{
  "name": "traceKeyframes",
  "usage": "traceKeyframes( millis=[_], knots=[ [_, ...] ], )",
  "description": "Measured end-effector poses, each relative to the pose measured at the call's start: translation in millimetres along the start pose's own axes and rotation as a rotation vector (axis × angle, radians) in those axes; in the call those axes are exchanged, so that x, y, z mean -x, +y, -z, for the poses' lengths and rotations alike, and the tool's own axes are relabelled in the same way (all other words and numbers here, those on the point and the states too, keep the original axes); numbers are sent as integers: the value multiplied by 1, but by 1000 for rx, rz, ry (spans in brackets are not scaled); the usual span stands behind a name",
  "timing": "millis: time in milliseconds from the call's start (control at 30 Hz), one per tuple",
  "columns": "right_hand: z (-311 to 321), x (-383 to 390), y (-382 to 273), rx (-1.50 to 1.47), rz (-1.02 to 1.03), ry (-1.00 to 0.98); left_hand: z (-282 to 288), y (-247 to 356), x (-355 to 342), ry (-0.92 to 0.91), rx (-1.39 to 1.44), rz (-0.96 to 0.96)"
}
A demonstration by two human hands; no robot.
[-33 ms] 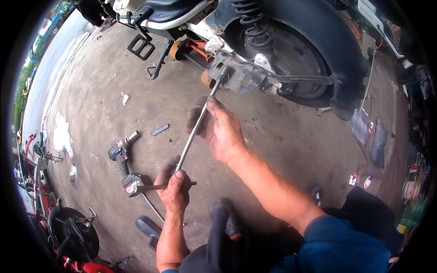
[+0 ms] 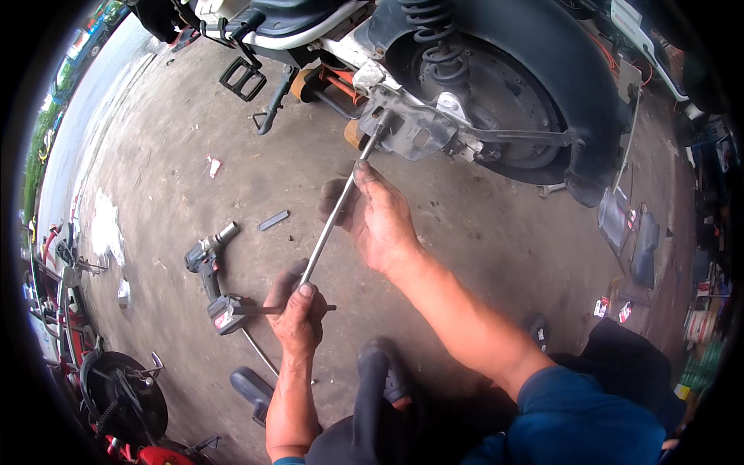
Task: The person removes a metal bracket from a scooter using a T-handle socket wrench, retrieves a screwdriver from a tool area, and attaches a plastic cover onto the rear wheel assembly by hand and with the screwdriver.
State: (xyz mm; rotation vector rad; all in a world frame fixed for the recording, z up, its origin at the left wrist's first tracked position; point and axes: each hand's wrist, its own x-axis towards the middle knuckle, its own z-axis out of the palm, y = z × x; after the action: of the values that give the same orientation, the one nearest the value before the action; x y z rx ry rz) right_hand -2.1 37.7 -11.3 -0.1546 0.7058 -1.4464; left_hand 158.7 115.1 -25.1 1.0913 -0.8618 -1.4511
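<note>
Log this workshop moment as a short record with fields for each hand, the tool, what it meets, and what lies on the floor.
left hand: grips the cross handle end of the T-handle wrench
right hand: wraps the wrench shaft midway
tool tip: set against the grey metal bracket beside the scooter rear wheel
floor: concrete; cordless impact driver lies left of the left hand
posture: crouched, both forearms extended

Two small red-and-white packets (image 2: 610,308) lie on the floor at right.
</note>
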Motion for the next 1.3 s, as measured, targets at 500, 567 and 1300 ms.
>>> traceKeyframes(
  millis=[500, 567, 1300],
  knots=[
    [0, -27, 8, 341, 137, 100, 7, -32, -39, -177, 707, 438],
    [0, -20, 16, 348, 143, 115, 4, -14, -41, -72, 292, 239],
    [-55, -15, 44, -108, -53, 186, 50, 25, -19, 359, -235, 69]
  ],
)
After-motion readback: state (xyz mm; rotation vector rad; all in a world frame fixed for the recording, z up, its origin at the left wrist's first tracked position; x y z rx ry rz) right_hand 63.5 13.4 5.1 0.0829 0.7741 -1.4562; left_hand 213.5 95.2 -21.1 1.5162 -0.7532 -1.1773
